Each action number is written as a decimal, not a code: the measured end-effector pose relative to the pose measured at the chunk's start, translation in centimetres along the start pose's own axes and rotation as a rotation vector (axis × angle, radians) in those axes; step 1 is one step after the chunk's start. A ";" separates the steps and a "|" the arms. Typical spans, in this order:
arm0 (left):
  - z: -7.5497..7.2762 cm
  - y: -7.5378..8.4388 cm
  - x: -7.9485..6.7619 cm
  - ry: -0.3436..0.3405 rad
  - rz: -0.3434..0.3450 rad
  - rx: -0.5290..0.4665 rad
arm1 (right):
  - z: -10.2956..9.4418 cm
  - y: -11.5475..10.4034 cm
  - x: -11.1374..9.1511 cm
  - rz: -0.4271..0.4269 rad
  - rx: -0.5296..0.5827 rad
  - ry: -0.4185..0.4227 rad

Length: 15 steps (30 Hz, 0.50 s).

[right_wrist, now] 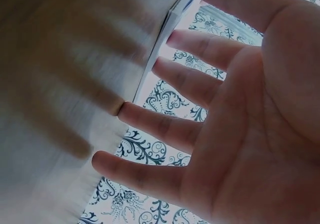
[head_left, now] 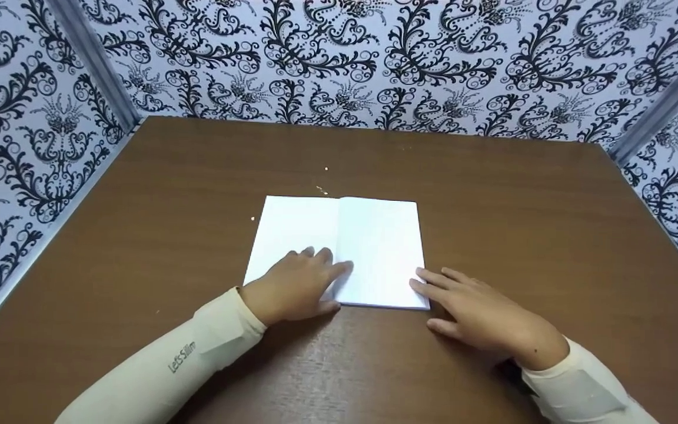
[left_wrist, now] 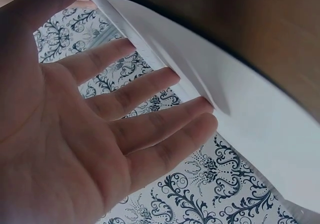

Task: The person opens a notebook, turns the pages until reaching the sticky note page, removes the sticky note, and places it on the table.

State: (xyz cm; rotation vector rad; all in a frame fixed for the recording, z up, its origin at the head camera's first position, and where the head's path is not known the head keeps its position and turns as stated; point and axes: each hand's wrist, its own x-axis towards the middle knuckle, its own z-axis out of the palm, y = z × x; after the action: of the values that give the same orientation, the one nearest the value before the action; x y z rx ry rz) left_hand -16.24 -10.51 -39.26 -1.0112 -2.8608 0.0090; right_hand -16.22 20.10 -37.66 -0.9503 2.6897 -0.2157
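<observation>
An open notebook [head_left: 380, 247] with white pages lies flat on the brown table. Across its left page and centre fold rests my left hand [head_left: 298, 285], fingers spread and fairly straight. In the left wrist view the fingertips [left_wrist: 202, 104] of that hand touch the white page [left_wrist: 260, 119]. My right hand [head_left: 480, 312] lies at the notebook's lower right edge, two fingertips on the page's margin and the thumb on the table. The right wrist view shows its fingers [right_wrist: 160, 124] extended, some touching the notebook's edge [right_wrist: 170, 19] and others the table top.
The brown table [head_left: 492, 194] stretches around the notebook on all sides. A few small pale crumbs [head_left: 322, 190] lie behind and left of it. Walls [head_left: 345, 59] with black-and-white scroll patterns enclose the table at the back and sides.
</observation>
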 end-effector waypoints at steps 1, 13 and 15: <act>-0.1 0.0 0.2 -0.017 -0.006 0.001 | -0.1 0.0 0.1 -0.003 0.006 0.002; -0.4 1.8 2.8 -0.156 -0.081 0.060 | -0.5 0.4 2.1 -0.045 -0.021 0.117; -0.5 2.0 3.1 -0.158 -0.090 0.077 | -0.5 0.6 2.5 -0.051 -0.024 0.141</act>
State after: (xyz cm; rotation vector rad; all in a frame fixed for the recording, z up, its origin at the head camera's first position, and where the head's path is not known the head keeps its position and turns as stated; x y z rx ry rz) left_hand -17.30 -7.01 -38.56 -0.9045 -3.0186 0.1993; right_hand -18.55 19.02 -37.82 -1.0479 2.8037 -0.2714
